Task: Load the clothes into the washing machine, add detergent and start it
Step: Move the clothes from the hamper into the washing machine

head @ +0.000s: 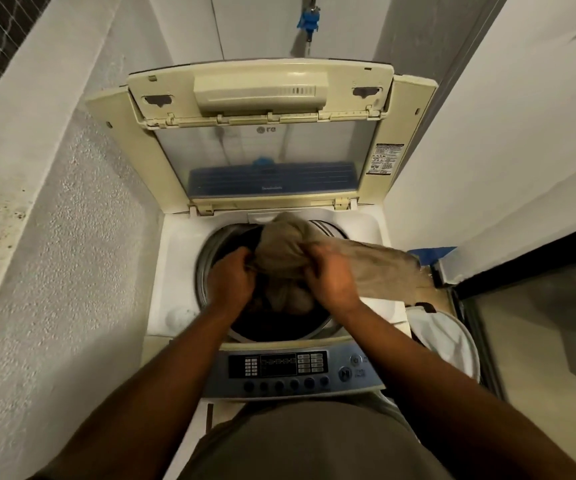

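Both hands, the left hand (232, 280) and right hand (331, 277), are gripping a tan garment (288, 247) bunched between them over the washing machine (175, 271) drum, while its loose end is trailing right and may snag outside.

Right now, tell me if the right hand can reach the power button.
Probably yes, once it lets go: the right hand grips the beige cloth, but the power button lies uncovered nearby.
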